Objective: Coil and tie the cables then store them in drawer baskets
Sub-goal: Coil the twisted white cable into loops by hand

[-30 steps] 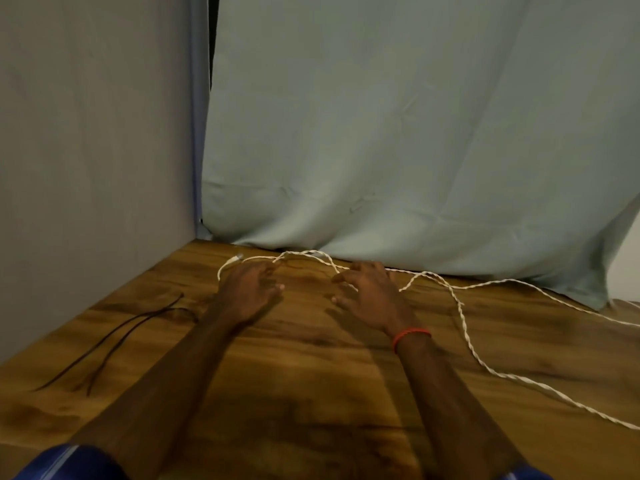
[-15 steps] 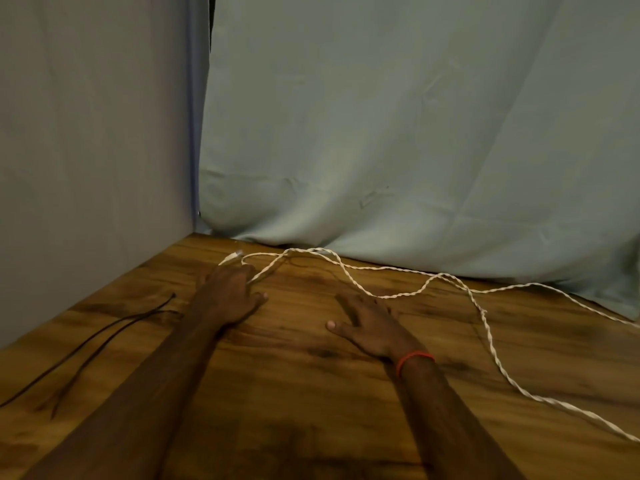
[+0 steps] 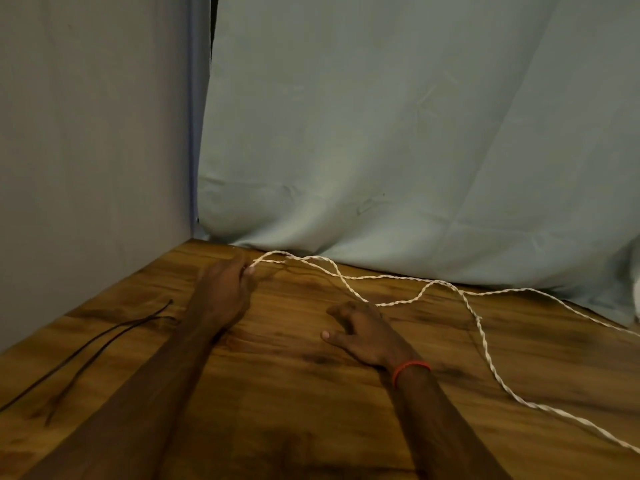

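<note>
- White twisted cable (image 3: pixel 482 337) snakes over the wooden bench (image 3: pixel 294 393), from the far left corner to the right edge
- Left hand (image 3: pixel 225 292) grasps its end, fingers curled round it
- Right hand (image 3: pixel 360 332) lies released on the bench, fingertips at a bend of the cable
- Red band (image 3: pixel 410 368) circles that wrist
- Thin black cable (image 3: pixel 138 323) lies well to the left
- Blue-grey cloth (image 3: pixel 381 150) hangs behind

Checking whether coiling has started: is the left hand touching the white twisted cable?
Touching. The head view shows the left hand with its fingers curled round the white twisted cable near its far end.
</note>
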Tool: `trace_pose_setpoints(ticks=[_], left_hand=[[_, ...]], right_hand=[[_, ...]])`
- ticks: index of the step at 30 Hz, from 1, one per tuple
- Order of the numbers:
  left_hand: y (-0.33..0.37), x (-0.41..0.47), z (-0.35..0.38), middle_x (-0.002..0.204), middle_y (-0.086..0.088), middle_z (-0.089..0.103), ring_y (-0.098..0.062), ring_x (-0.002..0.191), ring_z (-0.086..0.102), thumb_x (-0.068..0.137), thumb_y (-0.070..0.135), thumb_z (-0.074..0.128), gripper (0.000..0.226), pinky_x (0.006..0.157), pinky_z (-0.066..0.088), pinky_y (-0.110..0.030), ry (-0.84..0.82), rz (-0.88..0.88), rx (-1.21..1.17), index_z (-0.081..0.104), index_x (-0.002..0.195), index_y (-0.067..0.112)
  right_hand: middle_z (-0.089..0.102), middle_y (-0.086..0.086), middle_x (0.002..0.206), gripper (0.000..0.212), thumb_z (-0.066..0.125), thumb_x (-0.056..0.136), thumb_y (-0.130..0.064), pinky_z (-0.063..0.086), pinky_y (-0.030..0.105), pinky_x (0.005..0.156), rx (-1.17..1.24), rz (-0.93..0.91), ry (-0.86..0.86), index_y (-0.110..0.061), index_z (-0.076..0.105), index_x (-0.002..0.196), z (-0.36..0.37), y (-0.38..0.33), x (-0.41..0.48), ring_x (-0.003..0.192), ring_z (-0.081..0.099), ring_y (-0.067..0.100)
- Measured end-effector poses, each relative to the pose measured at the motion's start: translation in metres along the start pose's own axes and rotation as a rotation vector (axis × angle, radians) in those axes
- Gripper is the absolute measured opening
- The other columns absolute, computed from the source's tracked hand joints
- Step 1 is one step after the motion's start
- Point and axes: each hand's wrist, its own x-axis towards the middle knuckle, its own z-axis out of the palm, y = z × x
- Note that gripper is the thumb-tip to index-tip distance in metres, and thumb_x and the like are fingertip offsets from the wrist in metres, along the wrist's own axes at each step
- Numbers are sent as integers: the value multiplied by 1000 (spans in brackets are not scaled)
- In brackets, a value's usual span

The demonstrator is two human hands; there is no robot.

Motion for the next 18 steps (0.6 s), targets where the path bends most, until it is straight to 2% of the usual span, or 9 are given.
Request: trace_pose_setpoints(ticks=[3, 7, 9, 11, 13, 14, 16, 18], left_hand=[[15, 1, -5, 77, 2, 67, -20, 71, 63, 104, 27, 50, 11, 66, 48, -38, 189, 11, -338, 58, 96, 30], [35, 2, -11, 69, 0, 63, -23, 65, 64, 105, 32, 50, 11, 64, 54, -43, 268, 30, -645, 59, 98, 35], [42, 2, -16, 70, -1, 63, -21, 64, 64, 105, 31, 51, 11, 63, 54, -38, 276, 112, -707, 58, 100, 37], [51, -1, -21, 73, 1, 63, -18, 65, 63, 103, 33, 50, 9, 62, 53, -31, 248, 221, -723, 58, 103, 37], [59, -4, -25, 75, 2, 62, -14, 67, 62, 101, 30, 50, 10, 64, 50, -23, 220, 335, -722, 59, 105, 29], [63, -5, -26, 76, 3, 61, -11, 67, 61, 101, 27, 50, 10, 65, 49, -20, 210, 385, -704, 59, 105, 25], [68, -7, -28, 76, 6, 60, -10, 68, 60, 100, 22, 51, 10, 67, 47, -18, 194, 469, -655, 60, 105, 24], [74, -9, -30, 75, 7, 60, -10, 67, 60, 100, 21, 52, 10, 67, 47, -19, 169, 510, -639, 60, 105, 25]], right_hand=[[46, -2, 150, 59, 62, 90, -58, 33, 46, 114, 54, -70, 142, -35, 49, 142, -3, -8, -5, 138, 37, 23], [54, -5, 141, 49, 63, 95, -43, 40, 35, 111, 171, -146, 458, -34, 50, 142, -12, -22, -13, 131, 44, 13], [59, -5, 128, 40, 61, 97, -37, 50, 37, 99, 201, -205, 653, -31, 55, 136, -17, -29, -14, 116, 53, 12], [57, -1, 116, 36, 65, 94, -28, 54, 36, 84, 186, -262, 906, -22, 59, 128, -27, -36, -17, 101, 54, 13], [53, 4, 121, 43, 72, 89, -28, 50, 33, 88, 85, -296, 1101, -17, 60, 129, -35, -41, -20, 108, 52, 19], [51, 6, 129, 49, 73, 89, -33, 45, 33, 94, 14, -311, 1132, -18, 58, 133, -38, -42, -21, 117, 50, 22], [39, 6, 149, 61, 67, 92, -46, 34, 39, 106, -108, -317, 1085, -24, 47, 145, -40, -38, -20, 137, 39, 27], [29, 3, 160, 62, 52, 97, -57, 28, 47, 112, -156, -297, 994, -30, 38, 151, -38, -33, -18, 148, 26, 26]])
